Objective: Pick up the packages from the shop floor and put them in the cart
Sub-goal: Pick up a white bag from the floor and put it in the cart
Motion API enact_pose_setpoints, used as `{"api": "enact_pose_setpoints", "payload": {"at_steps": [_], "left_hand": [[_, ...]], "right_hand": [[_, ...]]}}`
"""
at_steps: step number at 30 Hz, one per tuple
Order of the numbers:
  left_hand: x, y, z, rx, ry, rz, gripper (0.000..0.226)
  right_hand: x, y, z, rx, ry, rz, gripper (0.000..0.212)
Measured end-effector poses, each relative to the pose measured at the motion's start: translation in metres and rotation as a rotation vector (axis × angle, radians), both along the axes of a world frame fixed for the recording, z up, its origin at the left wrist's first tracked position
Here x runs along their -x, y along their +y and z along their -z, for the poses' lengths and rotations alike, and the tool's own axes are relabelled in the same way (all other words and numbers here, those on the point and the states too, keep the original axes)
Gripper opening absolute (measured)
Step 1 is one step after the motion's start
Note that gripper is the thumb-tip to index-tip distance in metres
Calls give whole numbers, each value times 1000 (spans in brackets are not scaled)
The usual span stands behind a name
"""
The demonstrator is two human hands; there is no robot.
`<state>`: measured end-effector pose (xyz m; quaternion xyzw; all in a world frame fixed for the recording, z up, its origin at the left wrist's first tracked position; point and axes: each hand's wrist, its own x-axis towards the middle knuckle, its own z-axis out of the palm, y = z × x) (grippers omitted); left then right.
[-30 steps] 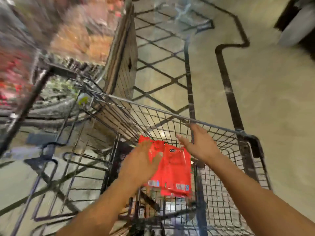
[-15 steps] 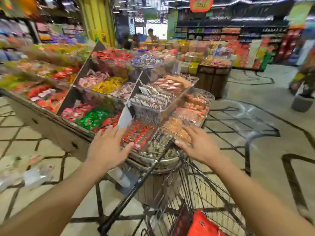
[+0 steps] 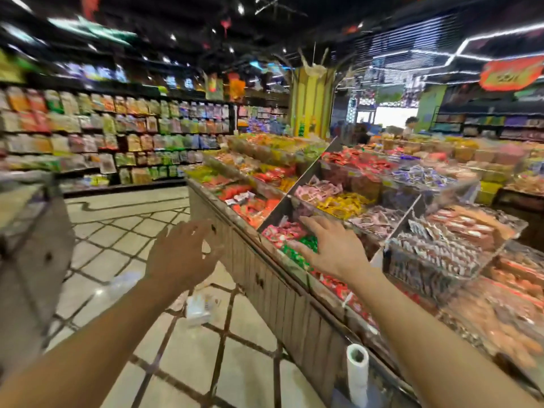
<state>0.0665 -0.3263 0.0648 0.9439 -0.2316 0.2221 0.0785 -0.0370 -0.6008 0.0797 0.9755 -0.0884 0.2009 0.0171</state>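
Two pale packages lie on the tiled floor beside the sweets stand: a whitish one [image 3: 199, 308] below my left hand and a clear, blurred one [image 3: 122, 283] further left. My left hand [image 3: 183, 254] hovers in the air above them, fingers loosely spread, holding nothing. My right hand [image 3: 329, 251] is held out flat with straight fingers over the stand's front bins, empty too. The cart is out of view.
A long wooden sweets stand [image 3: 273, 278] with sloping bins runs from the centre to the lower right. A white bag roll [image 3: 357, 369] hangs at its near edge. A grey counter [image 3: 26, 245] stands at the left. Stocked shelves [image 3: 117, 136] line the far wall.
One second ago my hands were lowering red packages into the cart. Since then they let go, and my view swung up and left, so the cart has left the frame.
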Motion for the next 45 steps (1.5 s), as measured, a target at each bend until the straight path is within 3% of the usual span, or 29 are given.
{"api": "enact_pose_setpoints", "payload": {"at_steps": [6,14,19,23,33,38,45], "left_hand": [[-73,84,-2,-36,35,-183,73],[-199,147,28,-61,67,-283,69],[-302,159,28,-74,78,-322,71],[-380,165,25,-57,54,-343,71],[-561,203,63,-69,89,-323,83],[-670,231,90,-25,109,-268,73],[-815,267,103,-28,162,-216,77]], "right_hand": [[-115,65,5,28,26,-76,84],[-281,110,25,27,23,-241,79],[-395,110,33,-44,-11,-296,98],[-487,114,34,-17,3,-308,98],[-691,187,74,-41,54,-420,79],[-783,227,97,-38,92,-387,78],[-908,269,103,-75,133,-308,80]]}}
